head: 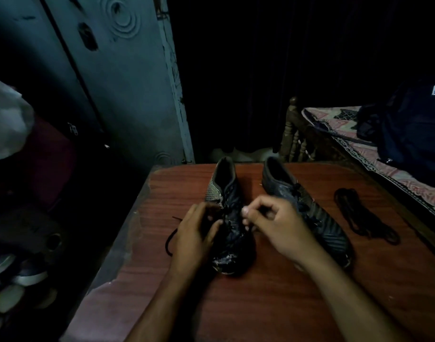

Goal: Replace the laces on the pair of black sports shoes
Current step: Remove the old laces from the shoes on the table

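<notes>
Both forearms reach over the table (273, 304) to the left shoe (227, 218), working its lace.

Right hand (278, 228), fingers curled, seems to pinch something at the eyelets, though it is too dark to be sure; left hand (195, 234) grips the shoe's side where the lace (170, 239) trails off left. Right of this shoe sits its mate (307, 208), spare laces (364, 215) beyond. Best to draw the lace out slowly, eyelet by eyelet, bracing the shoe.

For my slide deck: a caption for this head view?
Both hands work the lace on the left shoe; spare laces lie right.
</notes>
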The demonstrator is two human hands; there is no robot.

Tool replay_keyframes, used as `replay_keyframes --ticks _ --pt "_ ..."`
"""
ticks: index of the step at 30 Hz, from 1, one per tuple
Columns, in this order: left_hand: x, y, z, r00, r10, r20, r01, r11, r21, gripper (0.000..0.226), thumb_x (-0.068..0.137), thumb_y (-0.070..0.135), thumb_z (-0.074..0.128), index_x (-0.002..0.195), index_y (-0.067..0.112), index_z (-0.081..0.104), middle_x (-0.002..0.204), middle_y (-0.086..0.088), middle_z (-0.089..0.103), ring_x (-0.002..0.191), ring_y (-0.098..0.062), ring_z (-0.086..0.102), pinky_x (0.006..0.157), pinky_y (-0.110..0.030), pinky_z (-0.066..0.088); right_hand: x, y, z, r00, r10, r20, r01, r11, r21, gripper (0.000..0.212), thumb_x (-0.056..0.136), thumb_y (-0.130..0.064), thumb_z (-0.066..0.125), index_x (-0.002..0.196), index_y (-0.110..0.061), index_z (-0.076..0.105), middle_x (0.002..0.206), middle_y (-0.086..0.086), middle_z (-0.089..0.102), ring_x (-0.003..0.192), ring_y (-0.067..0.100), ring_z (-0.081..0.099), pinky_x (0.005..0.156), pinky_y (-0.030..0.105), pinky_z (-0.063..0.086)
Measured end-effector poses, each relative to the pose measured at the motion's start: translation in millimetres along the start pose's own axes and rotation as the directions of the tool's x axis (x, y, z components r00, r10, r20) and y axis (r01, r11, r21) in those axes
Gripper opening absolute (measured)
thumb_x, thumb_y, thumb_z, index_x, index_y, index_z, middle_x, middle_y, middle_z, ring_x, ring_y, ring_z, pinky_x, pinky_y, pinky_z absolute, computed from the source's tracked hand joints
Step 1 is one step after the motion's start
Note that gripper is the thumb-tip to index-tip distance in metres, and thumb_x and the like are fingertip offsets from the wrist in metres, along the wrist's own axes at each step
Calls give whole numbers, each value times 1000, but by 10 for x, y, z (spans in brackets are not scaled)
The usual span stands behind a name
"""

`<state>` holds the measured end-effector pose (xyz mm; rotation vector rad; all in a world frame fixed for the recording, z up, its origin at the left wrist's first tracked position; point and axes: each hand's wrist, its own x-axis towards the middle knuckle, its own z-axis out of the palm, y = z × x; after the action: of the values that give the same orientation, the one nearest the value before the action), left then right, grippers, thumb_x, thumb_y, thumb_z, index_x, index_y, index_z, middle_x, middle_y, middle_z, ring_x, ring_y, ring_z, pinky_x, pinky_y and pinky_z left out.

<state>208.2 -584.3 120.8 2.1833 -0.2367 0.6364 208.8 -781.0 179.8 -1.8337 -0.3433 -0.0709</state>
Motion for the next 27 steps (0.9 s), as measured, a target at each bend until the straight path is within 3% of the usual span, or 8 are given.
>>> replay_keyframes --ticks 2,5,8,10,13,16,21,27 --pt "2 -1 8 999 -35 0 35 999 0 27 89 11 77 112 24 70 102 13 62 96 2 59 82 -5 40 83 -46 -150 989 5 -151 7 997 80 17 95 -15 67 79 -10 66 65 5 69 62 20 68 67 41 57" --pt "11 -6 17 996 -85 -4 85 996 9 29 91 15 76 119 23 72 101 15 60 97 5 58 80 -1 37 178 -100 -375 959 -39 -281 35 999 -19 19 97 -20 65 79 -13 64 61 6 67 59 23 69 58 36 56" --pt "16 11 17 996 -86 11 85 996 23 30 91 17 77 121 22 73 98 18 56 93 11 57 78 2 35 189 -100 -459 959 -114 -259 33 954 -298 21 95 -27 68 75 -22 65 60 2 64 51 19 65 51 36 55" --pt "14 -2 21 996 -77 34 76 996 53 30 92 22 76 122 24 73 102 14 58 89 9 59 78 -1 39 190 -97 -436 979 -104 -174 -8 838 -546 21 92 -36 71 74 -24 68 60 -2 62 57 15 62 54 33 52" --pt "-10 -7 31 994 -98 40 91 986 139 29 95 34 71 123 31 70 111 13 61 92 1 64 80 -27 56 180 -130 -316 998 35 -49 -60 623 -780 25 90 -49 68 87 -25 73 74 -7 67 78 17 67 71 30 53" --pt "-22 48 4 994 -105 36 91 958 270 27 97 44 64 122 34 66 115 11 62 96 -13 66 75 -38 55 162 -149 -113 999 -32 10 28 639 -769 33 90 -54 65 110 -27 67 99 -8 59 98 17 61 85 32 50" --pt "28 96 -50 996 -73 58 42 907 418 20 98 49 59 110 34 64 104 10 59 86 -18 62 67 -31 34 148 11 237 972 60 229 118 716 -688 43 96 -49 58 136 -35 49 124 -14 45 113 13 56 95 36 49" --pt "127 42 -40 992 -105 71 68 915 399 14 101 41 56 108 31 62 101 11 55 89 -19 62 67 -32 35 257 154 69 990 -11 144 107 723 -683 11 96 -30 65 99 -23 73 96 -12 56 87 7 54 81 28 48"
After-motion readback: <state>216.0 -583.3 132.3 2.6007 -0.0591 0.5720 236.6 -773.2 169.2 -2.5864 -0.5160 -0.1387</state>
